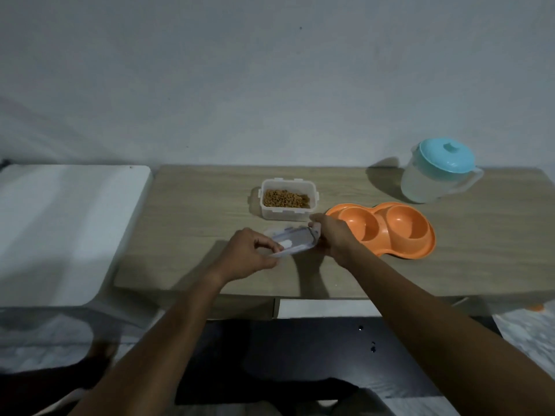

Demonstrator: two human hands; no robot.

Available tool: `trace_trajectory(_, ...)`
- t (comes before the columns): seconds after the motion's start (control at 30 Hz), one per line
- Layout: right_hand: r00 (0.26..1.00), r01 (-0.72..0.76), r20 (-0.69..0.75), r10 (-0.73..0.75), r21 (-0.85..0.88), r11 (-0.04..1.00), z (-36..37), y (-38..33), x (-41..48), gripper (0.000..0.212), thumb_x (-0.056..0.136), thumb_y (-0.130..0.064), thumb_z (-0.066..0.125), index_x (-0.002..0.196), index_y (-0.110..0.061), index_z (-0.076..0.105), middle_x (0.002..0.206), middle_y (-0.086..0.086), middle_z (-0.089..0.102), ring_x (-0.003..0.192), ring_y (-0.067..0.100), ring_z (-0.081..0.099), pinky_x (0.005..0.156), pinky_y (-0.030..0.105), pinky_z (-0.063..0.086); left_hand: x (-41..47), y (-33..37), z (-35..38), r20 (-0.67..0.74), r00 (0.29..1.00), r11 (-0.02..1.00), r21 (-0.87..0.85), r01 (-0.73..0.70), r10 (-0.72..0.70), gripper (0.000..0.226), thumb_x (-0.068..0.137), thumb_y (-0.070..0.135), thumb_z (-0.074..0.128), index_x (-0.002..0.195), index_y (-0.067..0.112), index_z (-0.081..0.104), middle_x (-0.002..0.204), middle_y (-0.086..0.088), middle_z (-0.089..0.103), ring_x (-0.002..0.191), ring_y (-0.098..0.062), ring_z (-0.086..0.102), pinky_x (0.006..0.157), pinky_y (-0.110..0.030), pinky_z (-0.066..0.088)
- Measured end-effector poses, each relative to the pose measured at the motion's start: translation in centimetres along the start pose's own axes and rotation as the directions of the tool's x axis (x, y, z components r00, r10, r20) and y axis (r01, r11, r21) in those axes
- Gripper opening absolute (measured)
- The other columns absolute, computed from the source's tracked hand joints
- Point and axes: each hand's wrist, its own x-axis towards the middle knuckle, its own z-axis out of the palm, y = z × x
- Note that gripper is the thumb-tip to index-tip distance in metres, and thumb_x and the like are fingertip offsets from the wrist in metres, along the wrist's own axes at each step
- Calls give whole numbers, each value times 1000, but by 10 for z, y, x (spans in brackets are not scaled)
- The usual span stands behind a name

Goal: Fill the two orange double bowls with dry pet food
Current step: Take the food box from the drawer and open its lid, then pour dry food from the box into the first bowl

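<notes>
- I see one orange double bowl (pixel 387 228) lying flat on the wooden worktop (pixel 186 211), right of centre; both of its round wells look bare inside.
- Just behind and to the left of it sits an open clear plastic container (pixel 286 199) with brown dry pet food (pixel 286 198) covering its bottom.
- The container's lid (pixel 295 242) is off and held between both hands, near the front of the worktop, tilted with its left end lower; it is a clear, greyish rectangle with clip tabs on its edges.
- My left hand (pixel 247 255) is curled around the lid's left end, fingers folded over the top edge and thumb underneath, so it is closed on the lid.
- My right hand (pixel 332 235) pinches the lid's right end, with the thumb on the near side and the fingers wrapped behind; its back nearly touches the left rim of the bowl, though I cannot tell whether they actually meet.
- Both forearms reach in bare from the bottom of the view.
- At the far right back of the worktop stands a translucent jug (pixel 432 178) with a turquoise lid (pixel 446 154), well apart from the bowl.
- A white surface (pixel 60 223) adjoins the worktop's left edge.
- A plain pale wall (pixel 270 85) rises behind everything.
</notes>
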Motion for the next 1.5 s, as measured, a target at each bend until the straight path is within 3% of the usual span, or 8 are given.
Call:
trace_trajectory(0.1, 967, 231, 46, -249, -566, 792, 4, 10, -7, 31, 87, -19, 71, 116, -11, 74, 109, 8, 72, 97, 28, 69, 90, 45, 59, -2, -9, 10, 30, 999, 975, 219, 26, -33, 23, 71, 24, 85, 94, 28, 81, 101, 16, 75, 86, 6, 63, 66, 1, 40)
trace_trajectory(0.23, 929, 295, 42, -368, -685, 666, 9, 15, -8, 45, 86, -21, 68, 130, -12, 69, 117, 15, 75, 112, 30, 68, 95, 37, 54, 6, -8, 9, 45, 997, 981, 188, 46, -55, 35, 68, 39, 87, 100, 29, 79, 99, 16, 71, 91, 1, 63, 70, -8, 45)
trace_trajectory(0.47, 855, 310, -180, -487, -575, 757, 2, -19, 16, 43, 96, -28, 61, 134, -7, 64, 130, 17, 69, 128, 36, 58, 102, 39, 45, 65, -5, -6, -470, 866, 984, -47, 169, -172, 32, 85, 36, 73, 113, 22, 73, 112, 4, 74, 102, -15, 68, 90, -32, 54)
trace_trajectory(0.57, 899, 241, -167, -404, -581, 777, 6, -35, 31, 41, 100, -29, 57, 129, -3, 67, 128, 19, 70, 125, 39, 59, 99, 41, 49, 91, -4, -7, -379, 877, 953, -186, 241, -296, 37, 90, 34, 67, 122, 16, 69, 117, -2, 73, 107, -18, 66, 95, -32, 51)
trace_trajectory(0.83, 950, 215, -110, -293, -452, 866, 3, -30, 54, 30, 95, -30, 58, 90, -7, 77, 90, 15, 76, 91, 36, 71, 85, 51, 58, 102, -16, 2, -289, 846, 848, -438, 298, -447, 15, 79, 24, 67, 70, 31, 77, 77, 0, 77, 80, -23, 74, 83, -46, 60)
trace_trajectory(1.1, 984, 154, 46, -175, 296, 943, -53, -41, 22, 33, 99, -30, 65, 118, -8, 49, 126, 22, 63, 104, 39, 72, 78, 46, 64, 96, 32, 20, -273, 896, 836, -523, 167, -349, 14, 75, 23, 68, 83, 18, 80, 75, -3, 77, 75, -22, 76, 83, -45, 61)
trace_trajectory(1.37, 970, 239, -57, -236, 397, 886, -142, -38, -1, 41, 96, -20, 69, 132, -5, 57, 133, 22, 63, 100, 36, 75, 73, 41, 64, 90, 82, 82, -119, 986, 943, -324, 73, -117, 31, 84, 46, 68, 104, 23, 74, 95, 7, 76, 88, -9, 70, 79, -31, 54)
trace_trajectory(1.5, 946, 324, -130, -298, 308, 894, -178, -40, -12, 45, 93, -18, 73, 133, -13, 54, 124, 14, 68, 108, 33, 72, 79, 42, 63, 89, 89, 113, 66, 995, 996, -24, 81, -79, 63, 62, 48, 82, 120, 41, 60, 106, 18, 71, 95, -8, 67, 81, -30, 54)
